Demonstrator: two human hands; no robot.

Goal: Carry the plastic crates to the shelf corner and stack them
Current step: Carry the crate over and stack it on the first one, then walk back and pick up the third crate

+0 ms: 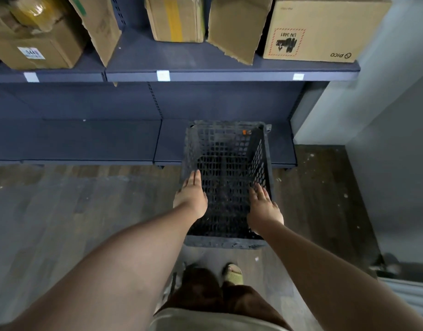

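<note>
Plastic crate (227, 185) sits between both hands, its far end against the low shelf (86, 139). Left hand (190, 196) and right hand (264, 206) reach in flat-fingered, holding nothing; contact with the walls is unclear through blur.

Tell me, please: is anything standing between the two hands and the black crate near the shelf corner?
Nothing visible does. The left hand and right hand are stretched out with straight fingers over the open top of the black crate, which stands on the floor before the low shelf beside the wall.
</note>
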